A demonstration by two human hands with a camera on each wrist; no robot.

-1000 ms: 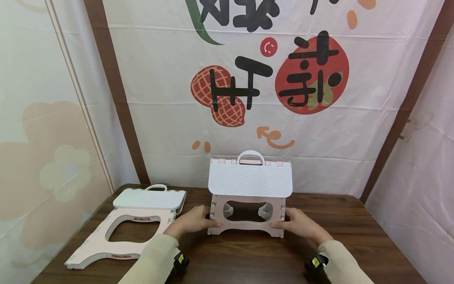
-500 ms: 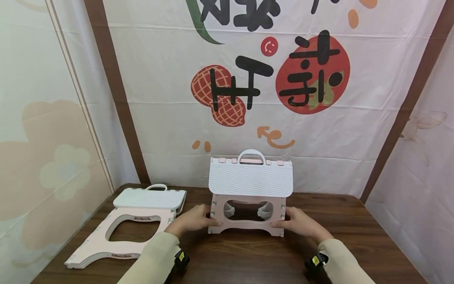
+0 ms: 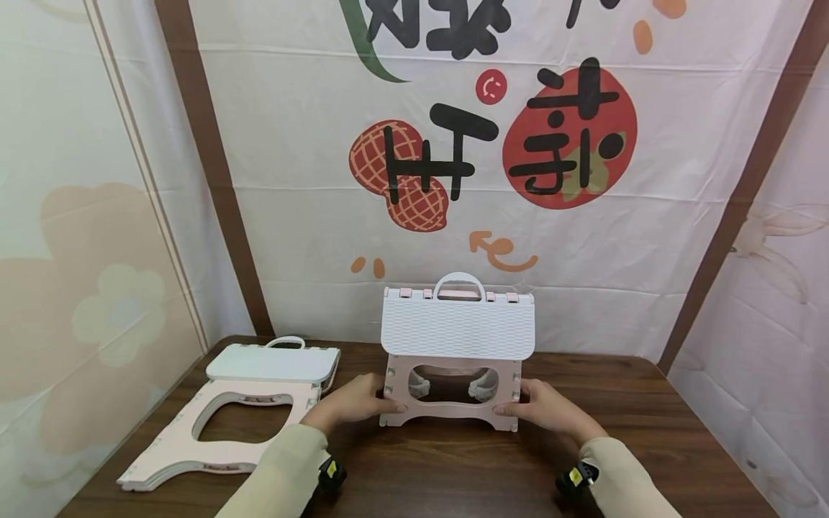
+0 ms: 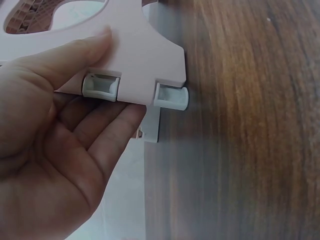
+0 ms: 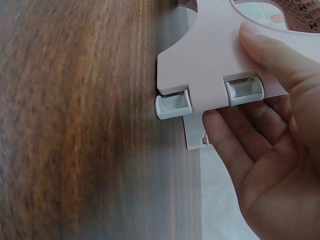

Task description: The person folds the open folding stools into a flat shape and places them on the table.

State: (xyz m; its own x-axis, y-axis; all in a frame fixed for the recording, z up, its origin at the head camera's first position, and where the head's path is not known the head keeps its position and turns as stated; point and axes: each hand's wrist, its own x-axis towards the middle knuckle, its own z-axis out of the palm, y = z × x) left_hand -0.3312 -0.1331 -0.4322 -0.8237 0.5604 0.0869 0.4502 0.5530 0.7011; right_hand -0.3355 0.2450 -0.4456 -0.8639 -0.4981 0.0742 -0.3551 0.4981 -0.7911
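A folding step stool (image 3: 457, 327) stands partly unfolded at the middle of the table, its white textured top panel sloping toward me and a carrying handle at its upper edge. My left hand (image 3: 352, 401) grips the left side of its pale pink leg panel, thumb in front and fingers behind. On the opposite side my right hand (image 3: 550, 410) holds the same panel in the same way. In the left wrist view the thumb presses on the pink leg panel (image 4: 135, 55) beside white hinge clips. The right wrist view shows the leg's foot (image 5: 175, 75) low near the wood.
A second folding stool (image 3: 259, 363), folded flat with a white top and pink legs, lies at the table's left. The dark wooden table (image 3: 453, 475) ends at a printed cloth backdrop (image 3: 311, 302). Cloth also hangs at both sides.
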